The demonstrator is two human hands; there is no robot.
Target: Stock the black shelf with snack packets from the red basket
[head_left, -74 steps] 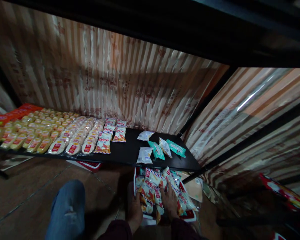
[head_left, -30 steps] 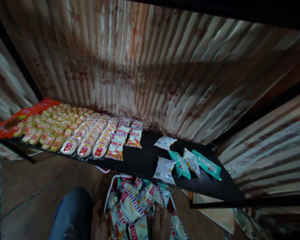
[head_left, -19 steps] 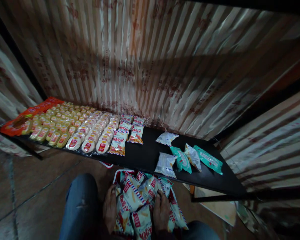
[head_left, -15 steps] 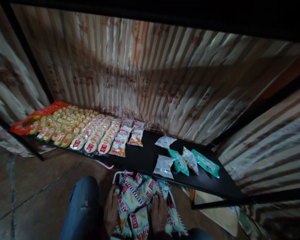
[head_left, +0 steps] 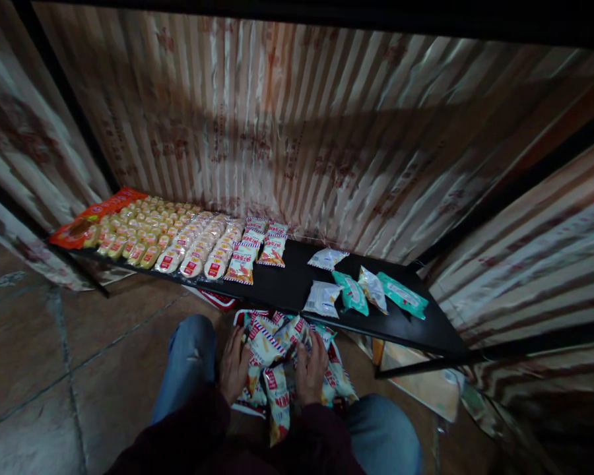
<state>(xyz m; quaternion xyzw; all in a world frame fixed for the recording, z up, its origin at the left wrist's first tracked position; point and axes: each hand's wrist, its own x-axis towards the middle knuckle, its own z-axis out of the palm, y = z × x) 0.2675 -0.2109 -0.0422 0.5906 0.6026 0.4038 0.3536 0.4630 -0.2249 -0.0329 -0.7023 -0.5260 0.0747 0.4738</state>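
Note:
Between my knees stands a red-and-white basket (head_left: 250, 410) heaped with white snack bags with red print and striped edges. My left hand (head_left: 235, 363) is at the left of the heap, its fingers closed against the edge of a snack bag (head_left: 266, 348). At the right of the heap, my right hand (head_left: 311, 366) has its fingers bent around another snack bag (head_left: 293, 330). The fingertips of both hands are partly hidden among the bags. One more snack bag (head_left: 277, 402) sticks up at the near side, between my wrists.
A black shelf (head_left: 292, 284) runs in front of me. On it are an orange bag (head_left: 92, 221), rows of small wrapped cakes (head_left: 138, 231), round white packs (head_left: 193, 254), upright snack bags (head_left: 242, 260) and teal wipe packs (head_left: 403, 295). A dark upper shelf hangs overhead.
The view has shifted, so the shelf and basket appear higher and more of my sleeves and knees shows. Both hands stay at the basket, and a bag at its near side now stands more upright.

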